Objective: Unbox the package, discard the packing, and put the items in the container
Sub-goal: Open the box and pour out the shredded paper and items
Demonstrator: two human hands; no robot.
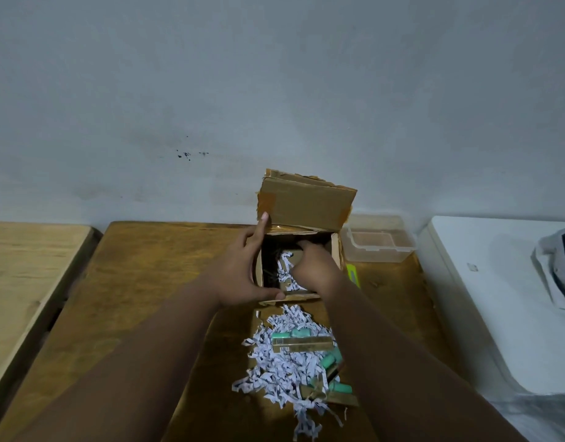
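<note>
A brown wooden table (147, 282) carries an open cardboard box (306, 204). Right of the box sit a clear plastic container (378, 247) and a yellow cutter (353, 274). Shredded paper (284, 362) lies on the box's near side.

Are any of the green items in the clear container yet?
No, the green items lie among shredded paper on the table, and the clear container holds none of them.
</note>
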